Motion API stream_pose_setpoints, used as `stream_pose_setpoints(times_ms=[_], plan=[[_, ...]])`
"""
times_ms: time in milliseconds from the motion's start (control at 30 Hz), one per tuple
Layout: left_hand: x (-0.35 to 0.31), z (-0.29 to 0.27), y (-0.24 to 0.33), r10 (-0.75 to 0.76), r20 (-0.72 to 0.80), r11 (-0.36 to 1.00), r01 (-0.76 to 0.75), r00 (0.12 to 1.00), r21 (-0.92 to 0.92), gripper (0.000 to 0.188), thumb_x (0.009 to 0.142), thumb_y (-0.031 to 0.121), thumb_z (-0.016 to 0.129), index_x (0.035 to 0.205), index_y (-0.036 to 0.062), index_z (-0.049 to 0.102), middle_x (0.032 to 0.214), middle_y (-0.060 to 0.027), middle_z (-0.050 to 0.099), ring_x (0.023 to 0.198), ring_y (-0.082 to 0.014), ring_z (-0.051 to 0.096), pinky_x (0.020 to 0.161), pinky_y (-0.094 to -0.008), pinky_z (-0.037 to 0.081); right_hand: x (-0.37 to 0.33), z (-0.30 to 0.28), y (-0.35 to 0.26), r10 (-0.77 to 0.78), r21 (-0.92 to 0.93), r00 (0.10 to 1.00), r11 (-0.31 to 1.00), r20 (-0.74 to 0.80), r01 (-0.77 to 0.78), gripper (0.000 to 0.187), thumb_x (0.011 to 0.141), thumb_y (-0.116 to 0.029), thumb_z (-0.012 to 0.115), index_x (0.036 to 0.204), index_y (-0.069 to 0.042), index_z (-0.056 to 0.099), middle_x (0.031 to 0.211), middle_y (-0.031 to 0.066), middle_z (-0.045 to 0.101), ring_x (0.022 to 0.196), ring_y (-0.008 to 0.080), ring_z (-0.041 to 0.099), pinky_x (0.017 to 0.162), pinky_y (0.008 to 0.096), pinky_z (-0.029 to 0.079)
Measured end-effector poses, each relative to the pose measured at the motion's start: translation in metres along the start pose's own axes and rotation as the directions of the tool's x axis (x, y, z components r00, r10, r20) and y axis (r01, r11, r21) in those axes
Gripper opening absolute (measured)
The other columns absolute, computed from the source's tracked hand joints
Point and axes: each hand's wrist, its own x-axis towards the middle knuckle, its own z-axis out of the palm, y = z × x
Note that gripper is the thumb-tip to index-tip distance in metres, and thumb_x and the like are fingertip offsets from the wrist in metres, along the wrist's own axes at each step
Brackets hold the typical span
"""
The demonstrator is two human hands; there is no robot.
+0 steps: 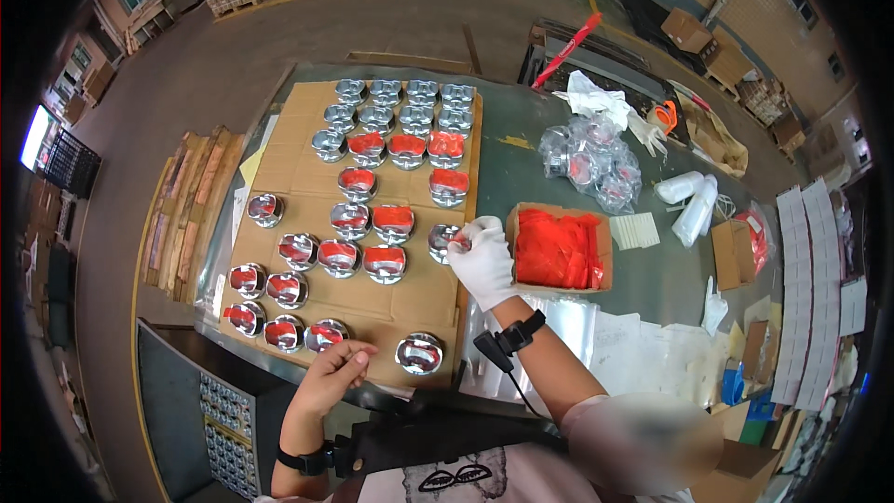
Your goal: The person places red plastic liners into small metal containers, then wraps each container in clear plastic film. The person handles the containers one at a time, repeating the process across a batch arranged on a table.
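Observation:
My right hand [484, 265], in a white glove, reaches to a metal piston [442, 244] at the right edge of the cardboard sheet [410, 303]. Its fingertips are pinched together at the piston, and a bit of red plastic film [459, 241] shows between them. My left hand [333, 380] is bare, with its fingers curled in near the sheet's front edge. Nothing shows in it. Just beyond it stands a piston with red film [326, 333]. Another piston [419, 354] stands to its right. Several more pistons cover the sheet, many with red film in their tops.
Right of my gloved hand is a cardboard box [607, 265] filled with red film pieces [559, 250]. Behind it lie bagged pistons [596, 163], white cloths [596, 98] and plastic rolls [694, 210]. Wooden pallets [186, 214] stand left of the table, a dark rack [228, 410] at lower left.

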Motion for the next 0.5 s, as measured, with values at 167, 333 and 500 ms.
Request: stream_pose_setpoints(times_ms=[167,333,500], plan=[[0.012,-0.003,0.000,-0.003,0.004,1.000,0.003,1.000,0.006,0.022,0.098,0.019,0.055,0.111,0.0015,0.062,0.075,0.0039,0.053,0.066,-0.0048,0.048,0.061,-0.0193,0.039,0.006,-0.004,0.018,-0.148,-0.043,0.988,0.988,-0.039,0.146,0.018,0.074,-0.019,0.068,0.083,-0.004,0.071,0.098,0.0136,0.060,0.090,0.0287,0.061,0.081,0.0404,0.051],[0.031,-0.019,0.033,0.003,0.032,0.973,-0.010,0.999,0.231,0.025,0.096,0.022,0.059,0.110,0.0012,0.063,0.076,0.0049,0.054,0.066,-0.0036,0.048,0.059,-0.0197,0.040,0.002,-0.065,0.019,-0.052,-0.072,0.998,0.996,-0.042,0.049,0.028,0.074,-0.019,0.064,0.099,-0.006,0.070,0.105,0.0181,0.062,0.099,0.0347,0.061,0.088,0.0418,0.051],[0.067,-0.014,0.092,0.101,0.143,0.961,-0.134,0.984,0.242,0.027,0.097,0.025,0.059,0.111,0.0020,0.062,0.077,0.0048,0.054,0.066,-0.0036,0.048,0.059,-0.0198,0.042,0.022,-0.168,0.123,0.232,-0.449,0.962,0.881,0.144,-0.145,0.025,0.076,-0.013,0.066,0.099,-0.006,0.069,0.103,0.0180,0.067,0.099,0.0324,0.064,0.088,0.0396,0.051]])
